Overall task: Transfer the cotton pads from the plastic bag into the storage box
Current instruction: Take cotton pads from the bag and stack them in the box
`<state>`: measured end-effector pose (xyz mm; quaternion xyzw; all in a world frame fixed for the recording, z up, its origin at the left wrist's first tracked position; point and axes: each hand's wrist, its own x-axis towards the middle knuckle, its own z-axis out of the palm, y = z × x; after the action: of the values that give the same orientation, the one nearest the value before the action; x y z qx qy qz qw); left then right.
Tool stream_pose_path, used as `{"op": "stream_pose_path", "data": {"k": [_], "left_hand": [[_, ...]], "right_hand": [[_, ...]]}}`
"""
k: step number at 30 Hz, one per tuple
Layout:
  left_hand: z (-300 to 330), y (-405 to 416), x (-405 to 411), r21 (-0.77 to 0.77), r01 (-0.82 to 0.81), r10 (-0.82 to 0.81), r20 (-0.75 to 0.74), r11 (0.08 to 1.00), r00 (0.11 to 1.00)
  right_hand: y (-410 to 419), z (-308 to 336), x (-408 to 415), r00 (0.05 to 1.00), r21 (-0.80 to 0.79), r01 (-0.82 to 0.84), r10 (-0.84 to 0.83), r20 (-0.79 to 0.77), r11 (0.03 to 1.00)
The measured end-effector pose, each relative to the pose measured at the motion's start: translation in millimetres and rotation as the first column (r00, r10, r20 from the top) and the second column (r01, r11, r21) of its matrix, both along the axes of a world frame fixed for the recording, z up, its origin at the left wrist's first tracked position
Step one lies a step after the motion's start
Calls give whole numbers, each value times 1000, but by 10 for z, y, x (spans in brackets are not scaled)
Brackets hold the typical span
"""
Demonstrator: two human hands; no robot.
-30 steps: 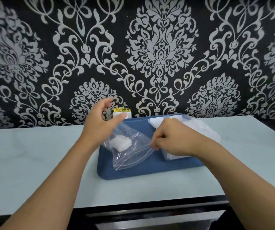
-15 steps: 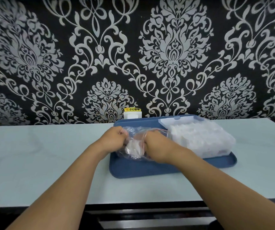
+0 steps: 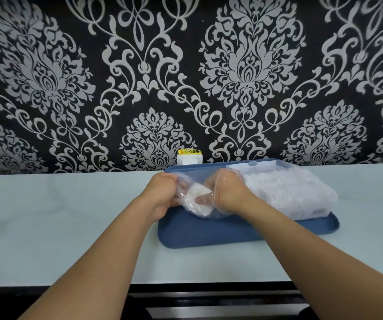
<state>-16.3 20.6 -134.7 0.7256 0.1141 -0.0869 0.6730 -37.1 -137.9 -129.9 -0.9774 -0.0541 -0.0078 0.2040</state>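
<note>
A clear plastic bag [image 3: 209, 210] with a red line at its mouth lies over the left part of the blue tray [image 3: 209, 236]. White cotton pads [image 3: 196, 195] show through the bag. My left hand [image 3: 162, 192] grips the bag's left edge. My right hand [image 3: 226, 192] is inside the bag up to the wrist, its fingers curled at the pads. The clear storage box [image 3: 287, 192] stands on the right half of the tray, just right of my right hand, holding white material, with its lid [image 3: 253, 163] raised behind it.
The tray sits on a pale countertop [image 3: 70, 227] against a black-and-silver patterned wall. A white wall socket with a yellow label [image 3: 189, 157] sits behind the tray. The counter's front edge runs just below my forearms.
The bag has come down from being held up and stretched between both hands to lying low over the tray. My right hand has slid from the bag's edge to inside it.
</note>
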Motion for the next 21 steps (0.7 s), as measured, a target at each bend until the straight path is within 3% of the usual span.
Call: {"op": "stream_pose_path", "data": {"k": [3, 6, 11, 13, 17, 21], "left_hand": [[30, -59, 17, -52, -55, 53, -35, 997, 998], [51, -127, 23, -115, -79, 72, -64, 990, 995], [121, -250, -66, -297, -60, 33, -96, 953, 995], [138, -283, -81, -293, -75, 53, -83, 953, 995], [54, -163, 67, -39, -234, 235, 35, 972, 971], [-78, 81, 226, 446, -321, 269, 178, 836, 947]], "right_hand": [[-90, 79, -141, 985, 158, 34, -59, 161, 987], [-174, 99, -239, 969, 172, 19, -60, 238, 985], [-312, 42, -265, 990, 189, -66, 41, 136, 980], [-333, 89, -315, 989, 228, -98, 70, 130, 969], [-507, 327, -423, 978, 432, -25, -68, 199, 902], [-897, 525, -532, 976, 811, 121, -217, 7, 572]]}}
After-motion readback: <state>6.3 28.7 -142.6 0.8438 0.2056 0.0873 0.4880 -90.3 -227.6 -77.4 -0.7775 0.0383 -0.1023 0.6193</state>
